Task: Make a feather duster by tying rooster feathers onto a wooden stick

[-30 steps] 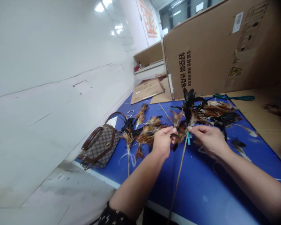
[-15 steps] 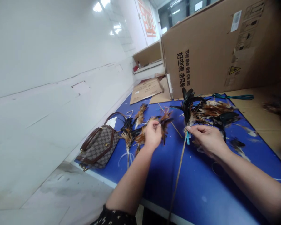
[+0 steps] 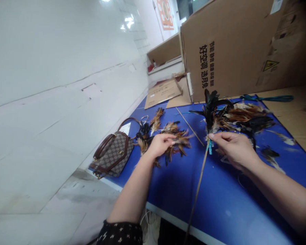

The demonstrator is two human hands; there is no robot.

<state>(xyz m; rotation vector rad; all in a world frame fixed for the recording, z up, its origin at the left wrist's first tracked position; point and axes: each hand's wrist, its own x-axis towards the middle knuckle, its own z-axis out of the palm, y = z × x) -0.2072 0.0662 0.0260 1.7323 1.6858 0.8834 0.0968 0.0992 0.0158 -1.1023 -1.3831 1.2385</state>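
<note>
My right hand (image 3: 236, 149) pinches a thin stick (image 3: 199, 183) just below the black and brown feathers (image 3: 211, 110) bunched at its top. A bit of turquoise tape (image 3: 210, 147) hangs under my fingertips, and the stick slants down past the table's front edge. To the left, my left hand (image 3: 162, 144) is closed on a small tuft of brown feathers (image 3: 182, 140), held by its base. Behind and beside that hand lie more brown feather bunches (image 3: 170, 127) and black feathers (image 3: 144, 129).
A patterned handbag (image 3: 114, 153) sits at the left on the blue table (image 3: 178, 190). Loose feathers (image 3: 250, 115) lie to the right, near a turquoise ribbon bundle (image 3: 277, 98). Another stick (image 3: 190, 126) lies between my hands. A large cardboard box (image 3: 234, 51) stands at the back.
My left hand has turned, and the brown tuft in it now points right instead of upward. My right hand keeps its pinch on the stick. The view has shifted slightly.
</note>
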